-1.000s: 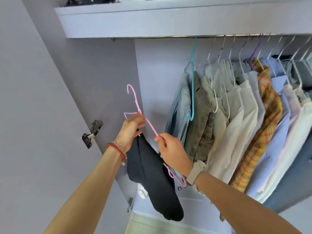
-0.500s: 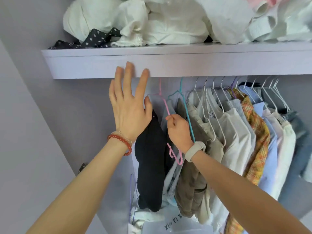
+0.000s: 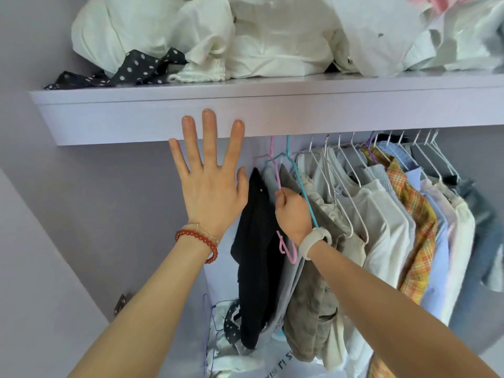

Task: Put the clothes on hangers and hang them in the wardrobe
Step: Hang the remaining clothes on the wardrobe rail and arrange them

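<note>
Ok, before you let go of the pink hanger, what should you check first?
1. Pink hanger hook over the rail: cannot tell, the shelf hides it.
2. Right hand pinching the hanger: ok.
3. Black garment draped on the hanger, not sliding: ok.
4. Left hand open, clear of the clothes: ok.
5. Room beside the teal hanger: ok, at the row's left end.

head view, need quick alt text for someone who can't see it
A right hand pinches a pink hanger carrying a black garment, its hook up by the wardrobe rail beside a teal hanger and a row of hung shirts. The left hand is spread flat, its fingers against the front edge of the shelf, which is piled with white bundles.
</note>
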`<state>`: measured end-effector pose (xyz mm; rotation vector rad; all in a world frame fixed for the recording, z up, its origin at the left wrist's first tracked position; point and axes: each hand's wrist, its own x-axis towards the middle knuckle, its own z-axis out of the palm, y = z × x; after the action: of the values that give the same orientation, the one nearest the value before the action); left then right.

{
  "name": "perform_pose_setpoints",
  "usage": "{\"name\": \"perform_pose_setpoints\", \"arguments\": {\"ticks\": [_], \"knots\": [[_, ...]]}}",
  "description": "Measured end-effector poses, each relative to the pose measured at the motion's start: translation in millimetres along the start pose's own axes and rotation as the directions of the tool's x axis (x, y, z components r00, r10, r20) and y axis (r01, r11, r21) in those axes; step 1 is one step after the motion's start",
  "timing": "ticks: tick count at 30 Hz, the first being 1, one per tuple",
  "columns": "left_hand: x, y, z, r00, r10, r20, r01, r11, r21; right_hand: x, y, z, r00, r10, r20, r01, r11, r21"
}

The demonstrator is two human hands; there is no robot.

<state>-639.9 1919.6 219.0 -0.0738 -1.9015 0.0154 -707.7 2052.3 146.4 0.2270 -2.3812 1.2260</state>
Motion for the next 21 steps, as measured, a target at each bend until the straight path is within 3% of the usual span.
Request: {"name": "perform_pose_setpoints", "arguments": {"ticks": [2,8,10,15,18,21], "knots": [[1.0,1.8,-1.4,1.0,-0.005,-0.005,0.005,1.0,-0.014,1.7,2.3,-13.7,0.997,-0.064,0.041,0.065,0.998,-0.025],[-7.6,13.2,-6.9,0.997,-0.077,0.022,0.079,0.989,-0.125,-6.3,-11.5,-20.3,0.992,-0.001,0.124,0.017,0.992,-0.126],[-20.4,18.8,-5.4,0.995,-0.09,0.048,0.098,0.977,-0.188,-22.6,-12.4,-20.7,0.987,-0.063,0.15,0.089,0.981,-0.171],[-71.7,38.1,3.9,0.933,-0.098,0.346,0.23,0.902,-0.365,-69.2,3.8,-54.0,0.938,-0.343,-0.049,0.321,0.915,-0.245],[-100.0,63.0,2.2,0.898,-0.037,0.438,0.237,0.88,-0.412,-99.0,32.4,-85.8,0.953,-0.299,-0.04,0.261,0.884,-0.387],[-125.3,104.5,-7.5,0.887,0.123,0.445,0.122,0.867,-0.482,-139.8,67.3,-124.9,0.99,-0.133,-0.04,0.097,0.867,-0.489]]}}
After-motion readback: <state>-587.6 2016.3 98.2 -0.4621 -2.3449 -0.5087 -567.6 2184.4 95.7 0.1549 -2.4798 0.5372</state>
